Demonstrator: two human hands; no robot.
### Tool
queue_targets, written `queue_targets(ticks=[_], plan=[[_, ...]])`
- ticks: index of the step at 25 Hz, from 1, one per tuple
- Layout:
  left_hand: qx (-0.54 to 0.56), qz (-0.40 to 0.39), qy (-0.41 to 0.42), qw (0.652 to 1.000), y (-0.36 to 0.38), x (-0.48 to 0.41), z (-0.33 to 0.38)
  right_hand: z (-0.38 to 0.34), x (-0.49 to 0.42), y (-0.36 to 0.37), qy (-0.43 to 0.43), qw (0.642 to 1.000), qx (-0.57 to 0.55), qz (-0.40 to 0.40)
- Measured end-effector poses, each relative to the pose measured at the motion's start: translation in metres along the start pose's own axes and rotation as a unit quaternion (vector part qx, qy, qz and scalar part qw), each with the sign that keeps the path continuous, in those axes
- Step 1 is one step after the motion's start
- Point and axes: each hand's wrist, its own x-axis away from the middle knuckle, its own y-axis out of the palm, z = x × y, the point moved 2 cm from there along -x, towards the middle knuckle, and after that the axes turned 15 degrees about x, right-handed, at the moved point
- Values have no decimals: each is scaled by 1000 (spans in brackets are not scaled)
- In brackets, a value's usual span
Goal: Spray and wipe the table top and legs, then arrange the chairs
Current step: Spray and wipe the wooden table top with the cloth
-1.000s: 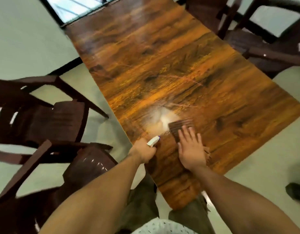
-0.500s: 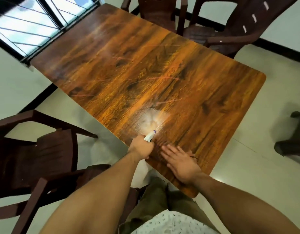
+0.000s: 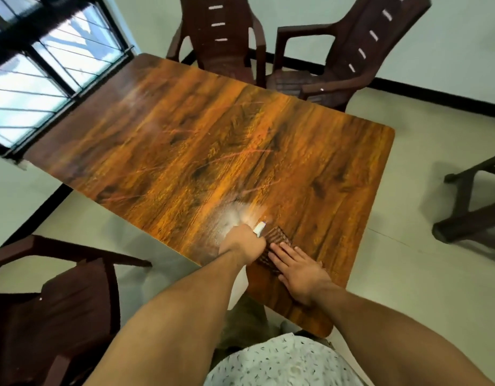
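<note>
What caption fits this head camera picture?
Left hand grips a spray bottle beside a misty patch on the wooden table; right hand rests flat on a brown cloth.

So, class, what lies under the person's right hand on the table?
A dark ribbed cloth lies beneath the right hand on the table, its far end showing past the fingers. The part under the palm is covered.

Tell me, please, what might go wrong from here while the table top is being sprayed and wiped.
1. The left hand grips the spray bottle right beside the right hand, which presses the cloth flat; spray may wet that hand instead of the table top.
2. The wet patch sits near the table's edge, so liquid might run onto the floor.
</note>
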Motion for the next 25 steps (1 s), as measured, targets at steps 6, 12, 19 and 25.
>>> queue_targets(ticks=[6, 12, 19, 25], plan=[[-8, -21, 27, 999, -46, -79, 7, 63, -81, -9, 314, 933, -172, 7], [-36, -157, 61, 985, -95, -145, -31, -21, -185, -51, 302, 938, -153, 71], [-102, -211, 106, 966, -138, -164, -46, -66, -92, -3, 263, 958, -104, 34], [-112, -224, 131, 959, -147, -165, -67, -76, -196, -53, 582, 784, -208, 53]])
